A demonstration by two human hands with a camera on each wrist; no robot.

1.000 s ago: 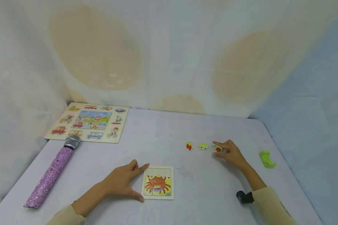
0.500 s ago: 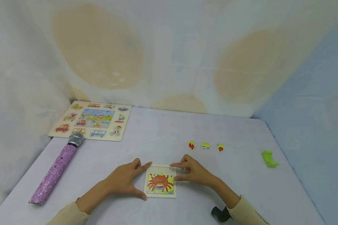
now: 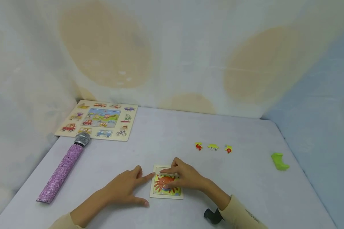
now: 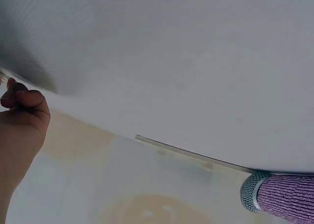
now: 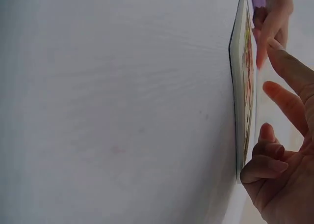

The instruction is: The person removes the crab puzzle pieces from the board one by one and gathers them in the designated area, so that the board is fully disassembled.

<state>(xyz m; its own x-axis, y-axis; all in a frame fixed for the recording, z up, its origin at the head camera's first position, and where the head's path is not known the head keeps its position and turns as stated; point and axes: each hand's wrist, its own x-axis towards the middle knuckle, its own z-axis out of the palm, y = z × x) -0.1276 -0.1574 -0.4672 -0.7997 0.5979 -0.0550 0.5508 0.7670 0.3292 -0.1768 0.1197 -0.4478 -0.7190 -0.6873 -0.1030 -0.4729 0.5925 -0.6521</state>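
A small square puzzle (image 3: 166, 196) with a red crab picture lies flat on the table; its top strip shows bare wood. The left hand (image 3: 125, 187) is beside it, index fingertip at its upper left edge, thumb spread away on the table. Over the puzzle's right part reaches the right hand (image 3: 187, 176), thumb and index apart above the crab picture, nothing seen between them. The right wrist view shows the puzzle (image 5: 238, 86) edge-on beside the right hand (image 5: 289, 150). Three loose pieces lie farther back: one red (image 3: 198, 146), one with eyes (image 3: 213, 147), another red (image 3: 228, 149).
A larger vehicle puzzle board (image 3: 126, 136) lies at the back left, with a microphone (image 3: 64, 168) in a purple sparkly sleeve touching its front edge. A green object (image 3: 279, 161) is at the right. Near the right sleeve is a black object (image 3: 213, 216).
The right hand has come from the loose pieces at the back right to the puzzle and over its picture. The left thumb has parted from the puzzle's lower left corner.
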